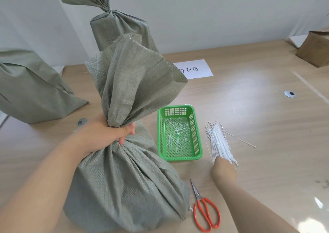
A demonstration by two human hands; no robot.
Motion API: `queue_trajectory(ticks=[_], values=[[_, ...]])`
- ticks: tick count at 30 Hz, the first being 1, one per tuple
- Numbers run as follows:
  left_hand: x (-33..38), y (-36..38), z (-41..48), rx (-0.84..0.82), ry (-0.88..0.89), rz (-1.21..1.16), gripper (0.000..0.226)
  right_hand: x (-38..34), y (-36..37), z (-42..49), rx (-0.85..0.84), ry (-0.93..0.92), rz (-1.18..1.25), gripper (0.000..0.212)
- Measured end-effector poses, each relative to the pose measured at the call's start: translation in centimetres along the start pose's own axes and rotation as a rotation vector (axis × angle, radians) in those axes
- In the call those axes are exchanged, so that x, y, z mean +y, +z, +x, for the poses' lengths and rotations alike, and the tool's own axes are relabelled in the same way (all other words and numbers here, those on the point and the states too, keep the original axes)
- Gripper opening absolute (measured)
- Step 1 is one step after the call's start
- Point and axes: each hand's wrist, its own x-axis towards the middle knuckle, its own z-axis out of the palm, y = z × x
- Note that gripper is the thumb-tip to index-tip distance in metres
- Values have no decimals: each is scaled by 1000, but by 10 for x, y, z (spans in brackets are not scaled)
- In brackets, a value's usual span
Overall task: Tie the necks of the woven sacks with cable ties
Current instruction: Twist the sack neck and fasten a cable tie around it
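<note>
A grey-green woven sack stands on the table in front of me, its top gathered into a neck. My left hand grips that neck, and the loose mouth of the sack flares above it. My right hand is down on the near end of a bundle of white cable ties lying right of the basket; its fingers are hidden beneath the back of the hand. Behind stands a second sack with a tied neck. A third sack sits at the left.
A green plastic basket with several cut tie ends sits between the sack and the ties. Red-handled scissors lie near the front. A white paper label and a cardboard box are farther back. Two round cable grommets are set in the wooden table.
</note>
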Motion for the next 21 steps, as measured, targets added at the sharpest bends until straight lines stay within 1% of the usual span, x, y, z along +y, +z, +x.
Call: queue_trajectory(ticks=[4, 6, 10, 16, 21], values=[[0, 0, 1, -5, 3, 12, 25, -1, 1, -2, 20, -62, -86, 26], [1, 0, 1, -3, 6, -13, 27, -2, 2, -3, 25, -73, -118, 27], [2, 2, 1, 0, -10, -36, 47, -1, 4, -2, 5, -65, -107, 26], [-2, 0, 0, 14, -6, -42, 42, 4, 6, 1, -23, -34, 5, 23], [-3, 1, 1, 20, 11, -32, 40, 6, 11, -1, -37, -23, 27, 25]])
